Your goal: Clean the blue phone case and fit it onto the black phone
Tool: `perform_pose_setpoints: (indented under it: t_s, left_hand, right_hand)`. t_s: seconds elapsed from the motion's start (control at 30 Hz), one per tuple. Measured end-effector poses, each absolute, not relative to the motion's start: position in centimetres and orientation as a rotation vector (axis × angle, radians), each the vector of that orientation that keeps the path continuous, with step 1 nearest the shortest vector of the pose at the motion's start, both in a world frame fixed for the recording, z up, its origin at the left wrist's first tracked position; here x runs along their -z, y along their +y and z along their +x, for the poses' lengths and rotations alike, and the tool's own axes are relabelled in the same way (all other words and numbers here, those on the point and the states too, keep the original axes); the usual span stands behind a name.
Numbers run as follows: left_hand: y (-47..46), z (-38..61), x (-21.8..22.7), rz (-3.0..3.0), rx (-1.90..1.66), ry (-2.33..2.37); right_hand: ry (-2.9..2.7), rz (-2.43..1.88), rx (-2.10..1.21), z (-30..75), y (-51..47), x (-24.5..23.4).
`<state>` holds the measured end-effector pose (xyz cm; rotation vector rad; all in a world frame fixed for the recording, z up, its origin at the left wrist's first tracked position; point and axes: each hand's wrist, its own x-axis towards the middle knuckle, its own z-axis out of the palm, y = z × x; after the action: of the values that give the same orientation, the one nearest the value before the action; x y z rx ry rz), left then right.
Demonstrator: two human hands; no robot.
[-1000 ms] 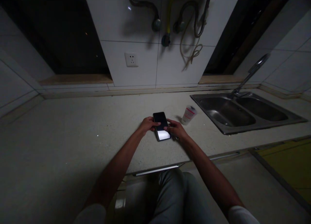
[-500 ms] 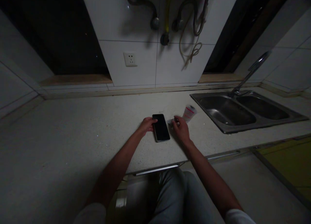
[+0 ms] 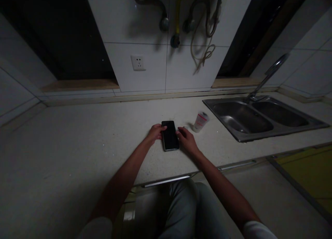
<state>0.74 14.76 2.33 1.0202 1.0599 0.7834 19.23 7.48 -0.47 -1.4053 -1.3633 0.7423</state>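
Observation:
A black smartphone (image 3: 170,137) with a dark screen is at the counter's middle, screen up. My left hand (image 3: 155,133) grips its left edge, thumb over the front and fingers beside or under it. At the right edge, my right hand (image 3: 187,139) is closed, its thumb and fingertips meeting the phone's side; some fingers are hidden. A small pale scrap (image 3: 185,127) shows just beyond the right fingers, too dim to identify. Close by on the right, a translucent cup (image 3: 200,121) with red printing stands slightly tilted in view.
A steel double sink (image 3: 241,136) with a tall faucet (image 3: 269,73) is set into the counter (image 3: 77,138) at right. On the tiled wall are a socket (image 3: 138,63), hoses (image 3: 177,17) and a looped cord (image 3: 207,54). The counter's front edge lies close to my legs.
My right hand has moved left to the phone's right edge, away from the cup, uncovering more of the cup. The phone has shifted slightly left in view, still in my left hand.

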Motion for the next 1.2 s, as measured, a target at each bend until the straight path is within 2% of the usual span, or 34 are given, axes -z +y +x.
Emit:
perform_pose_setpoints:
  t_s: [0.27,0.6,0.8,0.97,1.2]
  left_hand:
    - [14.5,0.8,-2.4,1.051,-0.641,0.96]
    - [14.1,0.8,-2.4,1.079,-0.621,1.033]
    - [14.4,0.9,-2.3,1.012,-0.745,1.057]
    - [15.1,0.5,-2.1,0.886,-0.929,1.094]
    - [14.8,0.8,-2.5,0.978,-0.934,1.102]
  right_hand:
    - [-0.973,-1.195,-1.151,18.5,10.1,-0.3]
    - [-1.034,-1.31,-1.079,19.0,11.0,0.6]
    - [-0.963,-1.087,-1.391,18.9,9.8,-0.7]
    - [-1.026,-1.11,-1.648,19.6,8.2,-0.8]
    - [-0.986,-1.079,-1.62,19.6,7.6,-0.1]
